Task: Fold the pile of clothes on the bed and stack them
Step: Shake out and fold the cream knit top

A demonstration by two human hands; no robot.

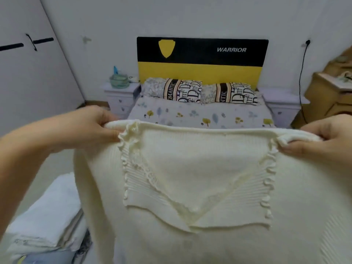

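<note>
Cream knit sweater (200, 178) held up, left hand (91, 126) fingers, right hand (323, 138) fingers pinching its shoulders

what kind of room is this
A home bedroom, most likely: a bed with a floral sheet, two patterned pillows against a black and yellow headboard, and a white nightstand beside it.

left hand (95, 126) and right hand (323, 141) hold up a cream sweater (190, 187), seemingly by its shoulders.
</note>
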